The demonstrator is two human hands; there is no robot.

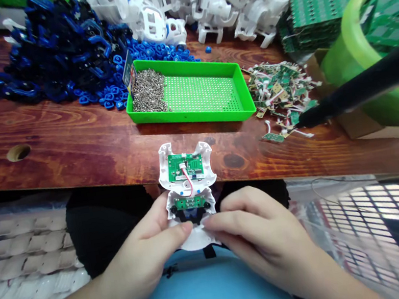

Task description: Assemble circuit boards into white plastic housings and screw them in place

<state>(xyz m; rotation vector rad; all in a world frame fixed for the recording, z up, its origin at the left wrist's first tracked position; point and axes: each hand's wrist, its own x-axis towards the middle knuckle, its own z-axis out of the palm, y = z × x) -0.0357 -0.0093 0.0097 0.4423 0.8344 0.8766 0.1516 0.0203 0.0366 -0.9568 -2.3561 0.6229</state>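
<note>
An opened white plastic housing (197, 241) with a green board and black parts inside is held at the table's front edge. My left hand (149, 245) grips its left side, thumb on the lower part. My right hand (258, 225) holds its right side, fingertips pressed on the lower right part. Beyond it, the other white shell half (165, 174) rests at the table edge with a green circuit board (175, 165) in it. A red and white cable (189, 180) runs from that board to the nearer part.
A green tray (195, 116) of small screws stands on the wooden table (73, 147). Behind are blue and black parts (59, 50) and white shells (217, 8). Small boards (283, 88), a green tub (350, 34) and a black rod (361, 82) are at right.
</note>
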